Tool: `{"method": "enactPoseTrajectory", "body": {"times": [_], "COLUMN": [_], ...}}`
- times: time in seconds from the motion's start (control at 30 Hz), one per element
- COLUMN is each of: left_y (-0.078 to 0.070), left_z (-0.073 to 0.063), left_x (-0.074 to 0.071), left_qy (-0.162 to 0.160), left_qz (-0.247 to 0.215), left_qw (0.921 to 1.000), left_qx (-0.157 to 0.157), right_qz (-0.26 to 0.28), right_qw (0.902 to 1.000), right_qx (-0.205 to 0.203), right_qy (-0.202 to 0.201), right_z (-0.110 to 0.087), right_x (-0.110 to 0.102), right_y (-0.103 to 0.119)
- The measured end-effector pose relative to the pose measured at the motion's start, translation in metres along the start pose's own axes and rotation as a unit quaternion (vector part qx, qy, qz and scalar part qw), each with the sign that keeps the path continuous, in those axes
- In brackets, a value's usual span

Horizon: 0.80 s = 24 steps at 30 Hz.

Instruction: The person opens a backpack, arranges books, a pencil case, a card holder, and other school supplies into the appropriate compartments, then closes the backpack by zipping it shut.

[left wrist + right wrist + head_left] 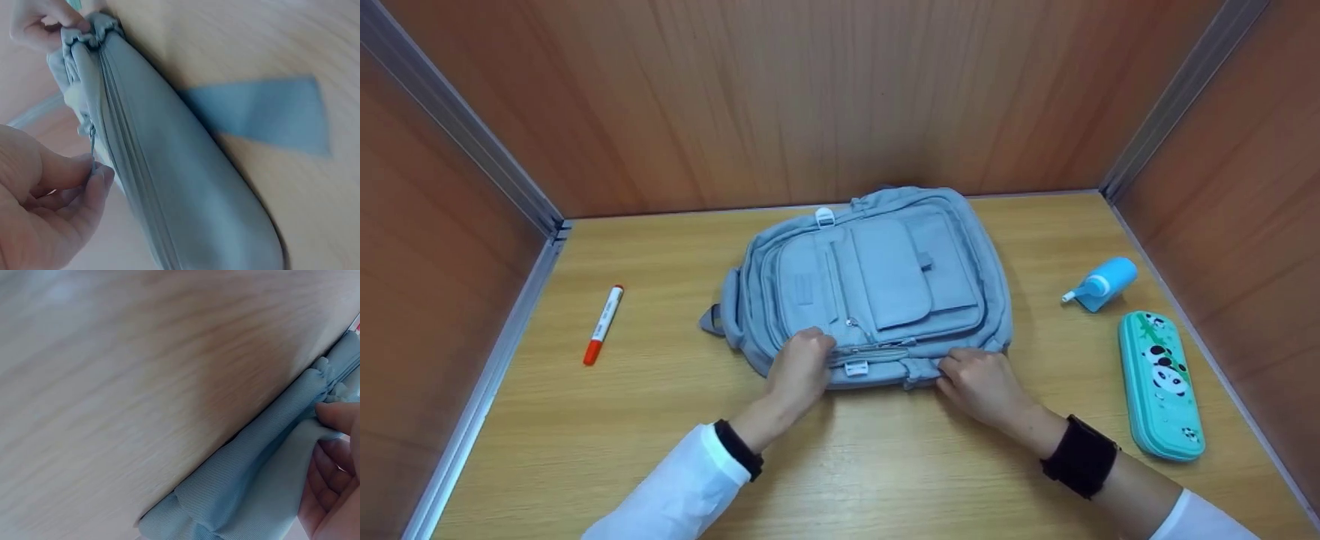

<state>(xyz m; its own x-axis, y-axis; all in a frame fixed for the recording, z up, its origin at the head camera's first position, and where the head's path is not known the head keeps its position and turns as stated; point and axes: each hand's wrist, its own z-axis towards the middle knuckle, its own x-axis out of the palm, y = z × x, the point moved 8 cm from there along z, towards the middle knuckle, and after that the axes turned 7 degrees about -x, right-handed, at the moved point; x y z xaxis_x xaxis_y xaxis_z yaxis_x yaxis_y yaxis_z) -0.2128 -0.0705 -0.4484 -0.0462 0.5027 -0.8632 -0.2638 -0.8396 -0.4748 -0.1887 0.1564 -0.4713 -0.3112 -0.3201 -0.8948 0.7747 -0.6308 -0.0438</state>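
Observation:
A grey-blue backpack (885,277) lies on its back on the table, its top handle toward the left. My left hand (802,365) is at the near side of the bag; in the left wrist view its thumb and forefinger pinch a thin zipper pull (93,147) beside the long zipper (126,135). Farther right along the same side, my right hand (981,381) grips a fold of the bag's fabric (281,478) between thumb and fingers. A wide strap (264,112) sticks out from under the bag in the left wrist view.
On the left lies a white marker with a red cap (604,324). To the right are a blue bottle with a white nozzle (1106,282) and a turquoise panda pencil case (1162,386). Wooden panels (840,105) wall the table (660,450) at the back and both sides.

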Motion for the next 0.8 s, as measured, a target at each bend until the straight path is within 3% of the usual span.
{"method": "enactPoseTrajectory", "body": {"times": [0.5,0.8], "left_y": [0.067,0.102], "left_z": [-0.017,-0.011], "left_x": [-0.041,-0.056], "left_qy": [-0.059,-0.086], "left_qz": [-0.009,0.002], "left_qw": [0.9968,0.9933], "left_qx": [-0.053,-0.077], "right_qz": [0.003,-0.004], "right_qw": [1.0,0.9968], "right_qx": [-0.007,-0.072], "right_qy": [-0.002,-0.035], "right_z": [-0.001,-0.003], "right_x": [0.001,-0.005], "right_y": [0.0,0.005]}}
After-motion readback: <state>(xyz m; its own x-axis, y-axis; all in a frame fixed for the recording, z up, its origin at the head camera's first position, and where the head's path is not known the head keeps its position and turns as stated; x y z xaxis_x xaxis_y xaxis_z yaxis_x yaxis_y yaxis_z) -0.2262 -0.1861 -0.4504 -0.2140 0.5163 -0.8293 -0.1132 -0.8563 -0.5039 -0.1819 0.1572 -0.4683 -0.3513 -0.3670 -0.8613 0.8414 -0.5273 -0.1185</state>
